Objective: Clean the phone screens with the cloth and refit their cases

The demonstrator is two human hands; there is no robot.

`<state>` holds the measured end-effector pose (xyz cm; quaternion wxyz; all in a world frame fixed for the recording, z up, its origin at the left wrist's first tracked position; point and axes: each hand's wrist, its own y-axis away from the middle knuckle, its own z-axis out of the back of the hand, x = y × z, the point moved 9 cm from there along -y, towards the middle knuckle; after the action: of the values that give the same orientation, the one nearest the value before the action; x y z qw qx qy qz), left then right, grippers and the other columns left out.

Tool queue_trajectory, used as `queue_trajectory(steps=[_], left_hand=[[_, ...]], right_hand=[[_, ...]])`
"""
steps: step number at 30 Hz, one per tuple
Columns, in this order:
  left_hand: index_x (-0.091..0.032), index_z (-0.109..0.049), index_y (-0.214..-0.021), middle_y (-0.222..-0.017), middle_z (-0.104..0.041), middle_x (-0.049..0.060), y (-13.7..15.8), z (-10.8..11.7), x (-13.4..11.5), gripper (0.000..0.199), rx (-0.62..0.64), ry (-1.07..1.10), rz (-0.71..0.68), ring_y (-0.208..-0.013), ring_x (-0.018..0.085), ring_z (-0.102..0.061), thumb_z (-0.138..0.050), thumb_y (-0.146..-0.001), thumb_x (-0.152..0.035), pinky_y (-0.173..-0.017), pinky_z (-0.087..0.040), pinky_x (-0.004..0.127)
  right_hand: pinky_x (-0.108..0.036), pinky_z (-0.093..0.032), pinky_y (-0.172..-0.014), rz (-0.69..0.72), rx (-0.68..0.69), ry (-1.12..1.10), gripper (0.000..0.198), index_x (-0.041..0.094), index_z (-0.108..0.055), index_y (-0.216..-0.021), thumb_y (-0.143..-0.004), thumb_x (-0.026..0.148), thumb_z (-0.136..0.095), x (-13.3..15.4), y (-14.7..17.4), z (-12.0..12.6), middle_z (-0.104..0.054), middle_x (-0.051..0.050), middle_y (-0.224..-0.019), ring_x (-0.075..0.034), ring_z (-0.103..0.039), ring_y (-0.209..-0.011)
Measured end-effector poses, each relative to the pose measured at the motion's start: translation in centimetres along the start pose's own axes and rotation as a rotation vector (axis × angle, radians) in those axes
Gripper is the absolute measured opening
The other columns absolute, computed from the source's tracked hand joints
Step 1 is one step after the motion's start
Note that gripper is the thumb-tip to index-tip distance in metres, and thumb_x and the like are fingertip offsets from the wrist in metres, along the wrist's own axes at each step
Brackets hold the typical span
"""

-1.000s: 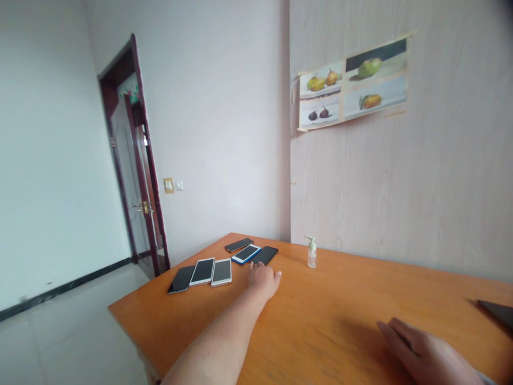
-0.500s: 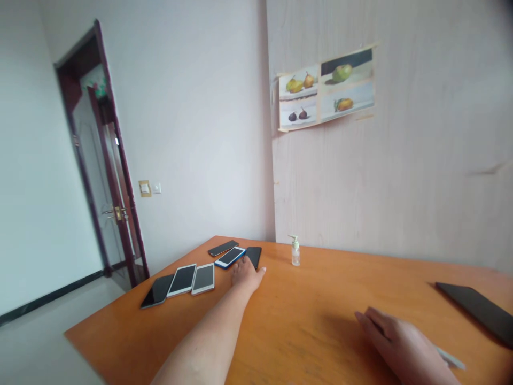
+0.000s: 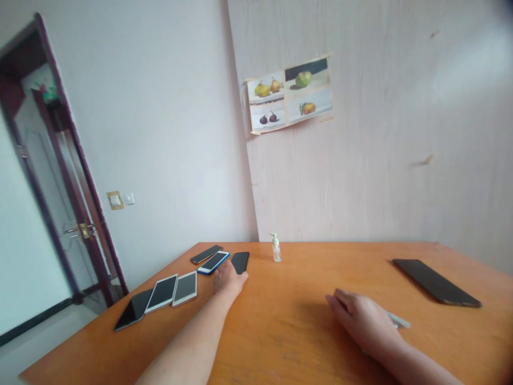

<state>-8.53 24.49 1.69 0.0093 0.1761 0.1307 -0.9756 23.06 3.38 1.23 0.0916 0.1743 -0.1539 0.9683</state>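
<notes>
My left hand reaches across the table with its thumb apart from the fingers. The fingertips are partly hidden at the near edge of a blue-edged phone. Just to the right of that hand lies a black phone. My right hand rests nearer me over the table, fingers curled in. A thin grey-white object sticks out from behind its outer side; most of it is hidden by the hand, so its kind is unclear.
A dark phone, a white phone and a silver phone lie along the left edge. Another dark phone is farther back. A pump bottle stands near the wall; a dark tablet-like slab lies right.
The view has swung to the right, so everything appears farther left. Both hands keep much the same places among the things on the table, and more of the right forearm shows.
</notes>
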Motion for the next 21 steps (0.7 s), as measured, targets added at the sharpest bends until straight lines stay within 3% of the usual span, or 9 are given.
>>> queue_trajectory(steps=[5,9,16,21], left_hand=[[-0.02,-0.051,-0.103,-0.105,-0.068,0.012,3.2,0.9,-0.9,0.047,0.002,-0.04,-0.138,-0.105,0.029,-0.062,-0.065,-0.07,-0.05,-0.082,-0.043,0.032],[-0.021,-0.049,-0.111,-0.103,-0.069,0.01,6.9,1.0,-1.8,0.053,0.066,0.038,-0.265,-0.098,0.026,-0.065,-0.067,-0.07,-0.05,-0.076,-0.044,0.029],[-0.025,-0.049,-0.118,-0.114,-0.067,0.008,14.9,1.8,-6.3,0.059,0.165,0.108,-0.472,-0.108,0.026,-0.062,-0.07,-0.067,-0.048,-0.086,-0.043,0.031],[-0.027,-0.052,-0.119,-0.118,-0.066,0.009,19.0,2.3,-9.7,0.063,0.195,0.058,-0.526,-0.113,0.031,-0.058,-0.071,-0.064,-0.052,-0.094,-0.04,0.036]], right_hand=[[-0.026,-0.023,-0.056,-0.017,-0.026,0.001,0.04,0.022,-0.054,-0.069,-0.096,0.046,-0.037,0.0,-0.2,0.4,-0.066,-0.004,-0.07,-0.02,-0.063,-0.069],[-0.027,-0.022,-0.056,-0.043,-0.05,-0.001,0.043,0.022,-0.057,-0.072,-0.096,0.049,-0.035,-0.2,-0.3,0.9,-0.066,-0.004,-0.07,-0.019,-0.062,-0.067],[-0.026,-0.021,-0.056,-0.072,-0.091,-0.003,0.044,0.022,-0.06,-0.073,-0.097,0.048,-0.032,-0.5,-0.3,1.9,-0.067,-0.004,-0.071,-0.017,-0.059,-0.067],[-0.027,-0.02,-0.055,-0.105,-0.091,-0.002,0.045,0.021,-0.06,-0.074,-0.097,0.048,-0.033,-1.0,-0.3,2.2,-0.067,-0.004,-0.073,-0.017,-0.059,-0.067]])
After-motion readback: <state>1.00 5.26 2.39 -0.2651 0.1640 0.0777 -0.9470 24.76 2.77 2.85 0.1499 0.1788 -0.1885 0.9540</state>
